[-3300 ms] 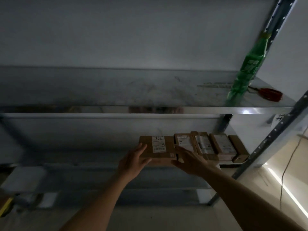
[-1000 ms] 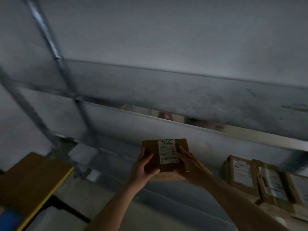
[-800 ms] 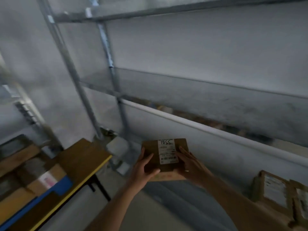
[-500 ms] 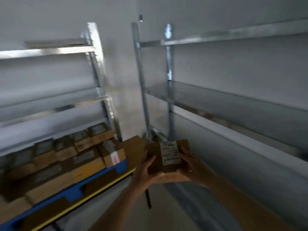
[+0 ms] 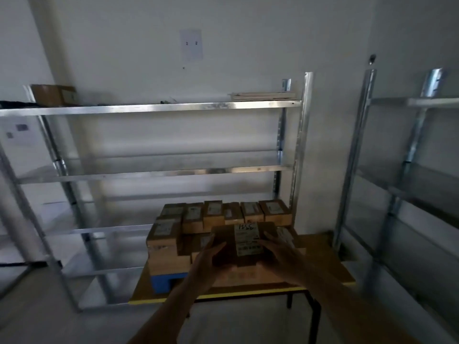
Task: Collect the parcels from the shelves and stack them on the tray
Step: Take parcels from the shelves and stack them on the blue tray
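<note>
A brown cardboard parcel (image 5: 244, 242) with a white label is held in front of me. My left hand (image 5: 207, 263) grips its left side and my right hand (image 5: 280, 256) grips its right side. Behind and below it, several labelled parcels (image 5: 213, 216) are stacked on a blue tray (image 5: 164, 281), which sits on a wooden table with a yellow edge (image 5: 323, 249). The held parcel hides part of the stack.
A metal shelf rack (image 5: 154, 170) stands against the wall behind the table. One box (image 5: 53, 95) and a flat item (image 5: 262, 96) lie on its top shelf. A second metal rack (image 5: 397, 184) stands at the right. Bare floor lies at the lower left.
I have turned left from the right-hand rack while carrying the parcel. The table with the tray and stacked parcels now lies straight ahead. Both hands kept their hold.
</note>
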